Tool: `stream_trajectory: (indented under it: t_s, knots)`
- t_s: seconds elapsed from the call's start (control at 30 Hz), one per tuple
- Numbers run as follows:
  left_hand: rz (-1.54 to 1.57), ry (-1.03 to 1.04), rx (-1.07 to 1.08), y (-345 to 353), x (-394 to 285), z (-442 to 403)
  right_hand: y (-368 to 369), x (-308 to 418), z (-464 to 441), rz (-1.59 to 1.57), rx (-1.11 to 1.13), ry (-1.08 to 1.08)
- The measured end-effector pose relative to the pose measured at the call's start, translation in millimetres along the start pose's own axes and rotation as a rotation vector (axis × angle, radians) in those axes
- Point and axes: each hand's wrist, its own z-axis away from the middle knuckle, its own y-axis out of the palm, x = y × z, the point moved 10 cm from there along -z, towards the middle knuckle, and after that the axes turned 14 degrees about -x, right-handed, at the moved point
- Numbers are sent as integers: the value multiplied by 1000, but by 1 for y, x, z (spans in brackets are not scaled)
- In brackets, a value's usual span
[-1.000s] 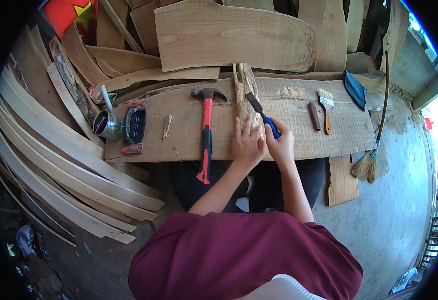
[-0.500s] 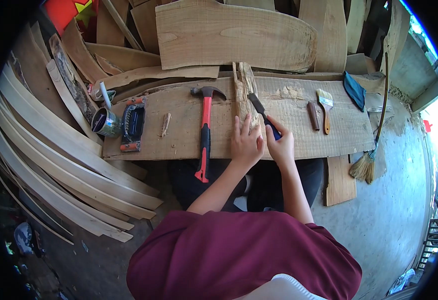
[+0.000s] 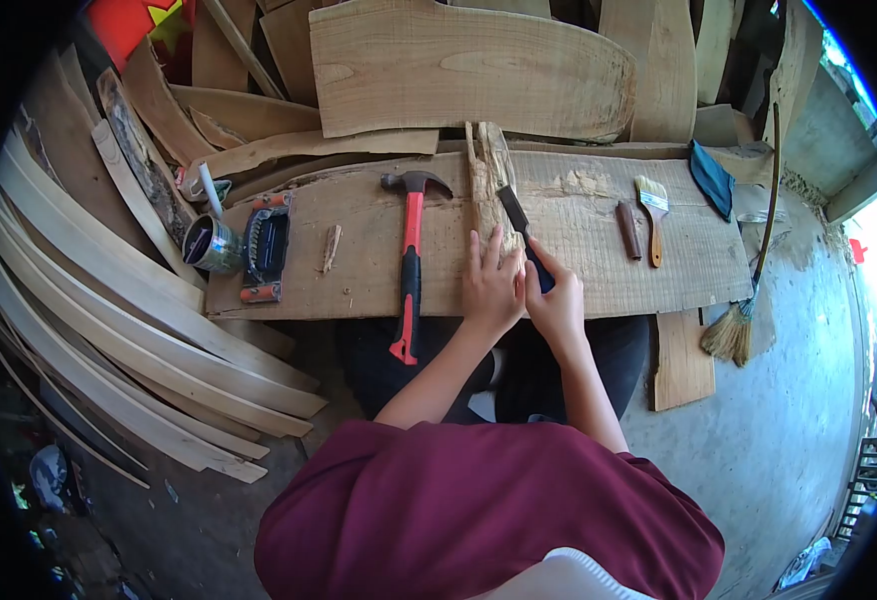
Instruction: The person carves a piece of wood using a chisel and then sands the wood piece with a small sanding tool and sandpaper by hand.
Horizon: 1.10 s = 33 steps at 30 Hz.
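Observation:
My right hand (image 3: 557, 300) is closed around the dark blue handle of a chisel (image 3: 514, 212). The chisel's dark blade points up and left, its tip against the right side of a rough, splintered piece of wood (image 3: 493, 175). My left hand (image 3: 493, 287) lies on the near end of that piece, fingers stretched forward over it, close beside my right hand. Underneath is a wide wooden board (image 3: 359, 220). A claw hammer (image 3: 413, 260) with a red and black handle rests on the board, left of my hands.
On the board's left are a sanding block (image 3: 267, 248), a tin can (image 3: 215, 245) and a wood splinter (image 3: 332, 247). To the right are a brown wooden handle (image 3: 628, 230), a paintbrush (image 3: 653, 222) and a teal cloth (image 3: 711, 180). Curved planks (image 3: 149, 290) lean left; a broom (image 3: 731, 333) stands right.
My right hand has shifted slightly left, closer to my left hand, and the chisel handle has swung left with it, so the chisel stands steeper. My left hand stays put.

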Motion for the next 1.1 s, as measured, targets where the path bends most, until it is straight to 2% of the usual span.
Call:
stream_trajectory:
  t_s: [0.1,0.17,0.2,0.33,0.4,0.5,0.57,0.7,0.8,0.87,1.1]
  knots:
    - [35,-71,50,1,3,-1,8,1,-9,-3,-16,-32]
    - [33,-26,7,-3,-3,-1,16,0,-12,97,56,107]
    - [35,-28,8,-2,-2,-3,17,1,-13,54,28,36]
    - [-23,25,56,8,1,4,14,-8,1,118,75,52]
    - [-25,21,36,7,1,1,11,-4,10,113,20,-125]
    - [13,-16,29,0,2,0,16,-5,1,81,42,-70]
    - [-7,-28,91,1,-1,0,26,-5,-14,118,21,-122]
    - [6,-27,38,-5,-2,-3,45,-6,-26,166,92,-56]
    - [15,-34,46,-3,0,-1,39,2,-16,175,105,-77]
    - [18,-72,140,4,3,1,27,10,-5,148,100,-88]
    - [-17,-26,74,2,1,2,7,21,1,133,87,-94]
